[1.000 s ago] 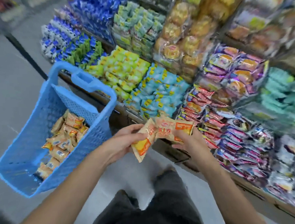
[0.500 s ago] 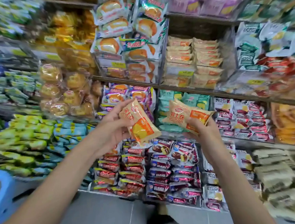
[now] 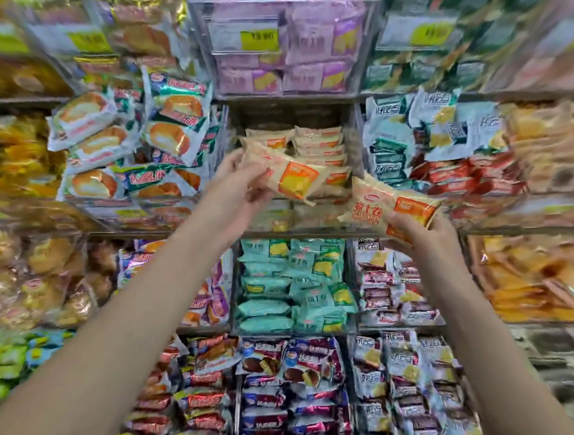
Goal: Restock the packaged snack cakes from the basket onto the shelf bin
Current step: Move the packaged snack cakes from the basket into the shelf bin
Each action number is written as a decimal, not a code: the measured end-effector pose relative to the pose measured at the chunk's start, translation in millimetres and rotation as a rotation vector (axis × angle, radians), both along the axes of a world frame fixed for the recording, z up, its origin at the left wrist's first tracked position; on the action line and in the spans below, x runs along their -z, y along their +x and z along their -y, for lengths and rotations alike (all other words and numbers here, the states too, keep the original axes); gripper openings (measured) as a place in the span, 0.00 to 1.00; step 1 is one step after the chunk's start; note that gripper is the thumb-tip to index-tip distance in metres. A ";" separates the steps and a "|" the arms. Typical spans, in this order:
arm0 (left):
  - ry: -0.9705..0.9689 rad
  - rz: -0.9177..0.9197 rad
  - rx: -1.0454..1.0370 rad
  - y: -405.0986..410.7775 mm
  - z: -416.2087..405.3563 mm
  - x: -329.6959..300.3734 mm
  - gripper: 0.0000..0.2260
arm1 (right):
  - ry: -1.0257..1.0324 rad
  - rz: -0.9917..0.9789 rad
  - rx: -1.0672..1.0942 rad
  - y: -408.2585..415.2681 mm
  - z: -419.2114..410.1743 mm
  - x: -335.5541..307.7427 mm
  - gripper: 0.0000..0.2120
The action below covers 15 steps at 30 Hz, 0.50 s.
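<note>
Your left hand (image 3: pixel 238 183) is raised in front of the shelf bin (image 3: pixel 355 143), fingers curled round one end of a tan snack cake (image 3: pixel 293 179) with an orange panel; the pack tilts down to the right, and its far end overlaps the stacked tan packs (image 3: pixel 321 146) already lying in that bin. Whether it touches them cannot be told. The print on this pack is too blurred to read.

Just right of and lower than it, your right hand (image 3: pixel 421 237) grips a second snack cake (image 3: pixel 388 211) from below, thumb across its lower edge. This pack sits in front of the bin's bottom right corner and bears red characters over Latin letters, perhaps "DALIYUAN", though they are too small to be sure.

Above the bin, a yellow price tag (image 3: pixel 260 40) on the purple packs seems to read "19.90". Left of the bin lie white-and-green cake packs (image 3: pixel 128 140); below it, teal packs (image 3: pixel 294 285). The frame's edges are smeared, so those wrappers stay unreadable.
</note>
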<state>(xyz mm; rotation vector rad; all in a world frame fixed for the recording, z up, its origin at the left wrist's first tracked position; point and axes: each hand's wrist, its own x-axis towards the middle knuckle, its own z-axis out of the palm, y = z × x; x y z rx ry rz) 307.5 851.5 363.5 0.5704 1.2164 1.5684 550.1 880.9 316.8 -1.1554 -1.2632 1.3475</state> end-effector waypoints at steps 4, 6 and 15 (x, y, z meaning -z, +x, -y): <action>-0.038 -0.054 -0.072 -6.2 -45.6 -3.1 0.16 | 0.030 -0.020 0.058 7.1 -21.6 -10.4 0.11; -0.070 -0.098 -0.096 -15.1 -68.8 -4.0 0.08 | 0.041 -0.010 0.054 6.5 -28.4 -13.8 0.12; -0.292 -0.442 -0.234 -50.9 -152.3 34.8 0.06 | 0.105 0.060 -0.089 -49.0 -60.3 -28.5 0.14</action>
